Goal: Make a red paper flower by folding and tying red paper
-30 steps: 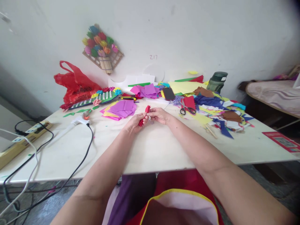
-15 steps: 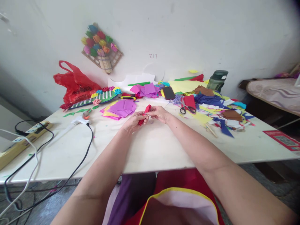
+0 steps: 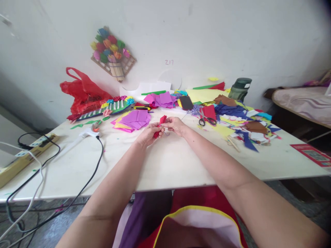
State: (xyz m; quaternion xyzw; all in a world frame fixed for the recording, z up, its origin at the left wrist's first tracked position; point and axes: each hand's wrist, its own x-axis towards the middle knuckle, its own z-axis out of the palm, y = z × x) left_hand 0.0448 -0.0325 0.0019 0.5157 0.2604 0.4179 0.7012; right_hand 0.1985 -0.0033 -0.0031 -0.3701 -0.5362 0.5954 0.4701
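Above the middle of the white table [image 3: 176,162], a bundle of folded red paper [image 3: 162,119] is pinched between my two hands. My left hand [image 3: 150,133] is closed around its lower part. From the right, the thumb and fingers of my right hand [image 3: 174,126] pinch at its middle; a thin thread seems to hang beneath, too fine to make out well. Left of my hands lies a stack of purple and yellow paper sheets [image 3: 134,120]. Scissors with dark handles [image 3: 207,119] rest to the right, partly on red paper.
A white glue gun [image 3: 90,132] with a black cord lies at left, near a power strip [image 3: 31,155]. Paper scraps [image 3: 248,125] cover the right side, with a dark green bottle [image 3: 239,89] behind. A phone [image 3: 186,102] and a red plastic bag [image 3: 85,93] stand toward the wall.
Both hands keep nearly the same place and hold on the red paper. Only a slight shift of the whole view shows.
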